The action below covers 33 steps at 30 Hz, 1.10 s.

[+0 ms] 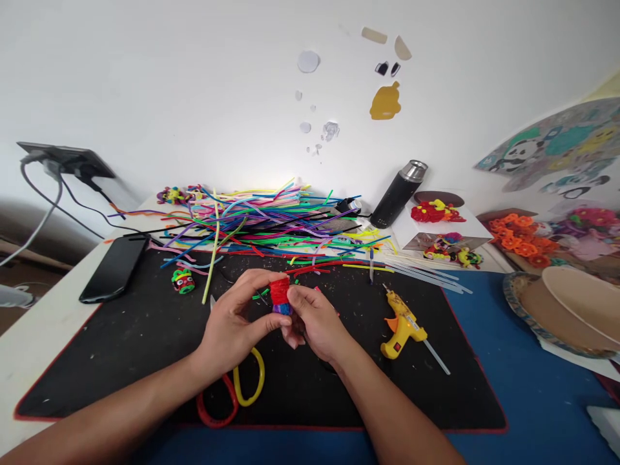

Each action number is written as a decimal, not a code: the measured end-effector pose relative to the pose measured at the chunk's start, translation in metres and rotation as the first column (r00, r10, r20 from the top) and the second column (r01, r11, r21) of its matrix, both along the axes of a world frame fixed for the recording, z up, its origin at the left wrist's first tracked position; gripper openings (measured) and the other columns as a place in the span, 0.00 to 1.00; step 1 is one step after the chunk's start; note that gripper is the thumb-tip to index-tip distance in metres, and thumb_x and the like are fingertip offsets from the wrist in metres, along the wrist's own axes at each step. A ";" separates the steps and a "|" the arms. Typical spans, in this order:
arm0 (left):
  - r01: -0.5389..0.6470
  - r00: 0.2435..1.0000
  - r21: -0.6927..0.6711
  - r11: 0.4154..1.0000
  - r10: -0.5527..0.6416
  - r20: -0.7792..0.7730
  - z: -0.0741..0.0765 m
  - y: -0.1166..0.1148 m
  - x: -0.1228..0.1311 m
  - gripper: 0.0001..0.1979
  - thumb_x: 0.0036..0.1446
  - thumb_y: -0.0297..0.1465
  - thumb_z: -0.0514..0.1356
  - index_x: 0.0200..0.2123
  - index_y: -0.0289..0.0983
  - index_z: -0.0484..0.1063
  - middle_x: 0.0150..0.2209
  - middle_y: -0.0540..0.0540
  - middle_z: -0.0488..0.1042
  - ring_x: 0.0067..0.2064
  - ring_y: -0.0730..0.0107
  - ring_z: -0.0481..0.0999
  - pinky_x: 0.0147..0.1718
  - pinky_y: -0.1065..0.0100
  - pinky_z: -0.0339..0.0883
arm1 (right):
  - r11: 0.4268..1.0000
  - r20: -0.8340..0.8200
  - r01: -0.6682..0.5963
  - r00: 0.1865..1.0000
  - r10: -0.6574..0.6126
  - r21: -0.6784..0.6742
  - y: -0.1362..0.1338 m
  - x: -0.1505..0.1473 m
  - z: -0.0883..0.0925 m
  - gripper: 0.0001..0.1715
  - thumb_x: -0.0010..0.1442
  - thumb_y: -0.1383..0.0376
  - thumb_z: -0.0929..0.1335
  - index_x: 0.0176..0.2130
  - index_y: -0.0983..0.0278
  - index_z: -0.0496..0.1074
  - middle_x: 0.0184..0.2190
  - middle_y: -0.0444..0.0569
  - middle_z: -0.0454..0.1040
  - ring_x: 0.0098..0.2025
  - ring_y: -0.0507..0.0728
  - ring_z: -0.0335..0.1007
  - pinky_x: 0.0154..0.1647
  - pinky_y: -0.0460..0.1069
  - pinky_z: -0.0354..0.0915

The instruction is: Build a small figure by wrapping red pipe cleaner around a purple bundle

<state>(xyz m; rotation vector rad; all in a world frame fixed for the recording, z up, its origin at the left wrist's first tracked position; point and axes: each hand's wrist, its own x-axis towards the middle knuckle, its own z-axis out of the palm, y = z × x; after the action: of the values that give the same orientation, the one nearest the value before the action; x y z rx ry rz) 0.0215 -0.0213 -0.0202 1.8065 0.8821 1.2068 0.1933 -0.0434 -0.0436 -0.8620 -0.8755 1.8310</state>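
Note:
A small red piece with blue and purple at its lower end (pixel 279 292) is held between both hands over the black mat (pixel 159 349). My left hand (pixel 236 316) grips it from the left, forefinger at the top and thumb near the lower end. From the right, my right hand (pixel 312 316) pinches its edge; some of its fingers are hidden behind. Scissors with red and yellow handles (pixel 260 381) lie below my left hand, partly covered by it. A yellow glue gun (pixel 403 326) rests right of my right hand.
Many coloured pipe cleaners (pixel 261 219) lie along the wall. A phone (pixel 116 268) and a small green-and-red figure (pixel 183 281) are on the left. A black flask (pixel 398 195), white box (pixel 440 239) and plate (pixel 520 303) stand right.

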 end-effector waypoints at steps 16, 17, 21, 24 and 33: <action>0.254 0.967 -0.503 0.826 -0.203 0.155 0.012 0.018 -0.001 0.23 0.59 0.40 0.73 0.56 0.41 0.78 0.51 0.41 0.82 0.51 0.57 0.80 0.51 0.60 0.75 | 0.976 0.246 0.126 0.955 -0.168 0.176 0.008 0.023 0.014 0.32 0.59 0.39 0.75 0.27 0.61 0.68 0.12 0.34 0.60 0.14 0.48 0.53 0.18 0.45 0.50; 0.269 0.963 -0.525 0.808 -0.214 0.165 0.013 0.020 -0.002 0.22 0.59 0.39 0.73 0.55 0.40 0.79 0.50 0.42 0.82 0.49 0.58 0.80 0.48 0.62 0.75 | 0.975 0.269 0.118 0.949 -0.167 0.189 0.007 0.024 0.014 0.31 0.59 0.39 0.75 0.27 0.61 0.68 0.13 0.35 0.61 0.14 0.48 0.54 0.18 0.46 0.51; 0.349 0.937 -0.580 0.736 -0.280 0.208 0.017 0.025 -0.004 0.23 0.57 0.35 0.74 0.55 0.40 0.78 0.47 0.44 0.81 0.46 0.64 0.79 0.46 0.65 0.74 | 0.969 0.362 0.065 0.920 -0.150 0.237 0.005 0.026 0.014 0.30 0.61 0.41 0.74 0.27 0.62 0.69 0.15 0.36 0.63 0.15 0.48 0.55 0.18 0.46 0.51; 0.404 0.913 -0.611 0.681 -0.338 0.227 0.018 0.030 -0.007 0.20 0.57 0.33 0.74 0.51 0.38 0.79 0.43 0.45 0.80 0.43 0.67 0.79 0.44 0.67 0.74 | 0.970 0.424 0.022 0.897 -0.126 0.242 0.004 0.025 0.012 0.30 0.62 0.41 0.74 0.27 0.62 0.69 0.15 0.36 0.62 0.16 0.48 0.56 0.18 0.45 0.50; 0.312 0.942 -0.510 0.802 -0.331 0.056 0.016 0.028 -0.003 0.12 0.55 0.31 0.71 0.40 0.38 0.74 0.35 0.50 0.75 0.36 0.69 0.76 0.37 0.68 0.72 | 0.988 0.404 -0.022 0.914 -0.042 0.153 0.008 0.021 0.009 0.29 0.60 0.40 0.74 0.29 0.61 0.68 0.14 0.35 0.62 0.15 0.48 0.56 0.17 0.44 0.50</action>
<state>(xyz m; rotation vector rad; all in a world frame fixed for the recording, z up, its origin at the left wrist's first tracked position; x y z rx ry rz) 0.0185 0.0070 -0.0042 1.4613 0.7817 0.6399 0.2145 -0.0358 -0.0350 -1.1671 -1.2534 1.5715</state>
